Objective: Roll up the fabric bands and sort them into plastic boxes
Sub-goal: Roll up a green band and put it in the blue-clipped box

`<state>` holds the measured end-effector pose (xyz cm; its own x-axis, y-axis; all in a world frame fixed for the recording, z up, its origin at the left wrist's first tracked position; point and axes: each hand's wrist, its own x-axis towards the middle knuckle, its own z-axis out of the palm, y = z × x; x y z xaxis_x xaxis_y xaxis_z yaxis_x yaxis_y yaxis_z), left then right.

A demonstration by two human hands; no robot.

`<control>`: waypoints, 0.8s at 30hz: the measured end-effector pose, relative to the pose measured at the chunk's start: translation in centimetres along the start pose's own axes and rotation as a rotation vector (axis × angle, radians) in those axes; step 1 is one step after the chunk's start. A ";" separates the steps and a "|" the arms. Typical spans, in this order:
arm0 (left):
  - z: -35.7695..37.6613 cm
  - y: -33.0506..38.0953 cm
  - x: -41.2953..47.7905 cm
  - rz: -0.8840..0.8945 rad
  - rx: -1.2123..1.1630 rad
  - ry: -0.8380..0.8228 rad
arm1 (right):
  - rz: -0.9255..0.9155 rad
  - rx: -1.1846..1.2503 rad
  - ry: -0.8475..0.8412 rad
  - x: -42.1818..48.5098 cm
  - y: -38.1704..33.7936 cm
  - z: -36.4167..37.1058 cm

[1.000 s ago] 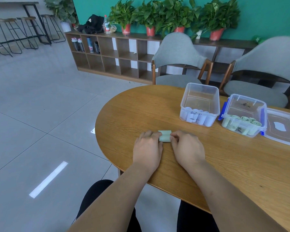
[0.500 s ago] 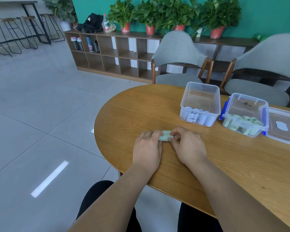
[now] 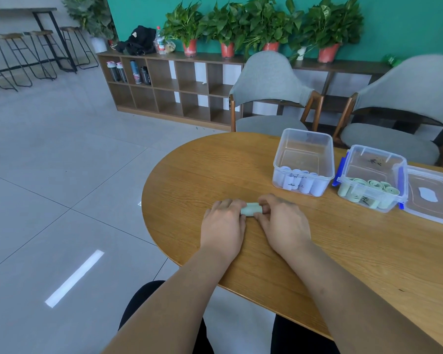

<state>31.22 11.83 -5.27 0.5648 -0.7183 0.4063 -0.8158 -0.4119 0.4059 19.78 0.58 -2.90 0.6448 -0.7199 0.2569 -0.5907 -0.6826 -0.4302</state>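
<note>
A pale green fabric band (image 3: 251,209), rolled into a short cylinder, lies on the wooden table (image 3: 343,251) near its left end. My left hand (image 3: 224,226) grips its left end and my right hand (image 3: 281,223) grips its right end, fingers curled over the roll. Only the roll's middle shows between the two hands. Behind and to the right stands a clear plastic box (image 3: 304,149) with several white rolls along its front wall. Beside it stands a blue-clipped clear box (image 3: 374,162) with several green rolls.
The blue-clipped box's lid (image 3: 435,198) lies flat at the table's right edge. Two grey chairs (image 3: 269,93) stand behind the table, with a low shelf unit (image 3: 174,90) and potted plants along the green wall. Tiled floor lies to the left.
Both hands have kept hold of the green roll in the same spot. The roll looks slightly tighter and shorter between the fingers.
</note>
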 end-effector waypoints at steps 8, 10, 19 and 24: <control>0.1 0.4 0.4 0.053 0.116 -0.026 | 0.002 0.023 0.023 0.5 0.3 0.5; 0.2 0.8 0.4 0.070 0.149 -0.022 | -0.002 -0.001 0.007 1.0 0.4 0.5; 0.1 0.5 1.4 0.026 0.058 -0.037 | -0.019 -0.042 -0.020 2.3 1.0 1.1; 0.1 0.2 2.6 0.010 0.021 -0.086 | -0.017 -0.031 -0.050 3.0 1.4 1.5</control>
<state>32.53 9.77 -4.23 0.5445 -0.7675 0.3384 -0.8243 -0.4152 0.3848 21.61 -2.36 -3.99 0.6782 -0.7012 0.2200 -0.5935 -0.6991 -0.3988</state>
